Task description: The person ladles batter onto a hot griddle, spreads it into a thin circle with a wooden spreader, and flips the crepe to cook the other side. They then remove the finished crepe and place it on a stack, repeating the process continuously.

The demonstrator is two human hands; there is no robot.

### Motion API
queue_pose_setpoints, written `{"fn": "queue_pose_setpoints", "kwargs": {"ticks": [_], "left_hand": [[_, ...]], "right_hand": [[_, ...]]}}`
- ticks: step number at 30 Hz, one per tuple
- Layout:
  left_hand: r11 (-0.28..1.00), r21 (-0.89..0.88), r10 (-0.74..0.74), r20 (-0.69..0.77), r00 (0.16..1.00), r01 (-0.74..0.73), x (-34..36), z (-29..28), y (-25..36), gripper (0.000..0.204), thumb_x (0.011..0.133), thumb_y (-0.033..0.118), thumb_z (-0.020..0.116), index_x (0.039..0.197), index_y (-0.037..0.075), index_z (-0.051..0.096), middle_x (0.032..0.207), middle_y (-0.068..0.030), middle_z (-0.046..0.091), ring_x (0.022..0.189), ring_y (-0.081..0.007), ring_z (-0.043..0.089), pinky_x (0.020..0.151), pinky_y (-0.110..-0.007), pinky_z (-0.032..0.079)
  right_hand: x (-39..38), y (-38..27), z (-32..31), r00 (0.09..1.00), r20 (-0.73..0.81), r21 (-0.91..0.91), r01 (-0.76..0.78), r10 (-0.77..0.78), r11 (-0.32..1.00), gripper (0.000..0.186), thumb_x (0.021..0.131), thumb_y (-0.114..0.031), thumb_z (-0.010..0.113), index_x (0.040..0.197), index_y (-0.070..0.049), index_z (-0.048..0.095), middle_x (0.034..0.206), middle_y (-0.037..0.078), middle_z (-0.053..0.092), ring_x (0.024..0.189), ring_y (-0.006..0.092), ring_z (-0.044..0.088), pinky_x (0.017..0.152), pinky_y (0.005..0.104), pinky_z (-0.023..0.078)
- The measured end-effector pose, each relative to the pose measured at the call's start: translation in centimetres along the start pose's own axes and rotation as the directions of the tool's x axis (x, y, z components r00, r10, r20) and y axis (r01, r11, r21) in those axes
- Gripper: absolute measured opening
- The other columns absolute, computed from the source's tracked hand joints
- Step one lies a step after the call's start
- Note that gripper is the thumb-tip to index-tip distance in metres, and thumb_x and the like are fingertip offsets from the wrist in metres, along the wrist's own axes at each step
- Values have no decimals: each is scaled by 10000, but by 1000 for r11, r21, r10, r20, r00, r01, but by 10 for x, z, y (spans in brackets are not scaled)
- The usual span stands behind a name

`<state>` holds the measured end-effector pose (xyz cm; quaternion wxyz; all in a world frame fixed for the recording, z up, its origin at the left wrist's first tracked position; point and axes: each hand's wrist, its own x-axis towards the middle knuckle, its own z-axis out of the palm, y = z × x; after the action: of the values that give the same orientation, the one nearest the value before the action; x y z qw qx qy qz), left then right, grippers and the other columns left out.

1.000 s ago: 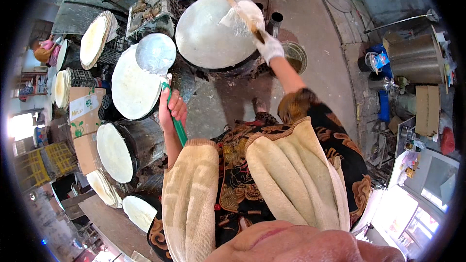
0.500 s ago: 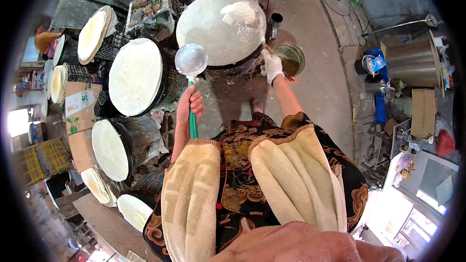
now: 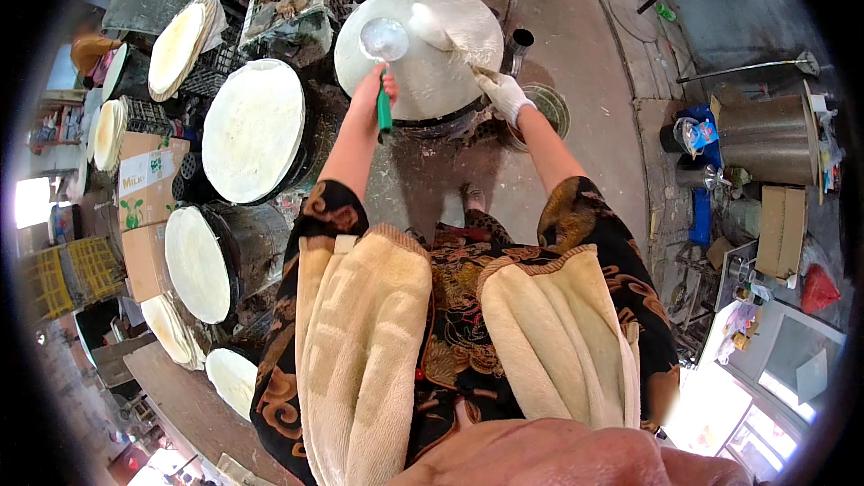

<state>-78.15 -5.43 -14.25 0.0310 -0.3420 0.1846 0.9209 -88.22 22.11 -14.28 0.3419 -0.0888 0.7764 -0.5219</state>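
the left hand (image 3: pixel 372 90) is bare, its fingers wrapped round the green handle of a ladle (image 3: pixel 384 39), whose bowl shows over the griddle (image 3: pixel 427 97), left of a pale patch that looks like batter (image 3: pixel 432 25); whether the bowl touches the surface i cannot tell. the right hand (image 3: pixel 506 94), in a white glove, seems to grasp the near end of a stick (image 3: pixel 477 70) at the griddle's right edge, though blur hides the exact grip. the griddle stands ahead of the person, with a sheet (image 3: pixel 255 130) on a drum to its left and a bucket (image 3: pixel 564 108) near its right side. the ladle and stick are close enough that a wide sweep could knock them together and splash batter. the patch lies off centre, so uneven pressure could leave it thick on one side and thin on the other. a loose right grip might let the stick slip towards the bucket. if the griddle is hot, which cannot be seen, the bare knuckles near its rim risk a burn.
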Motion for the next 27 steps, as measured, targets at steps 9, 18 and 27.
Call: {"fn": "queue_pose_setpoints", "kwargs": {"ticks": [9, 18, 27], "left_hand": [[864, 441, 336, -147, 930, -242, 2, 30, -22, 182, 936, 211, 517, 977, 53, 436, 684, -40, 466, 500, -104, 435, 398, -250, 396], [880, 394, 370, -217, 903, -266, 7, 44, -47, 170, 926, 193, 481, 929, 30, 430, 695, -54, 463, 512, -118, 436, 402, -270, 406], [934, -321, 242, 250, 937, -156, -46, 34, -32, 160, 948, 199, 495, 935, 95, 374, 639, 19, 396, 466, -63, 374, 371, -213, 334]], "right_hand": [[-74, 28, 88, 969, -216, 222, -70, 119, 973, 463, 925, -319, 492, 1321, -80, 481, 854, 85, 626, 581, 178, 550, 548, 325, 484], [-68, -7, 66, 985, -93, 256, -116, 144, 960, 454, 920, -331, 496, 1354, -199, 472, 894, 82, 619, 497, 93, 439, 377, 242, 352], [-87, -44, 47, 991, -69, 250, -97, 118, 963, 456, 916, -409, 512, 1313, -184, 520, 730, 16, 548, 467, 62, 403, 418, 220, 375]]}}
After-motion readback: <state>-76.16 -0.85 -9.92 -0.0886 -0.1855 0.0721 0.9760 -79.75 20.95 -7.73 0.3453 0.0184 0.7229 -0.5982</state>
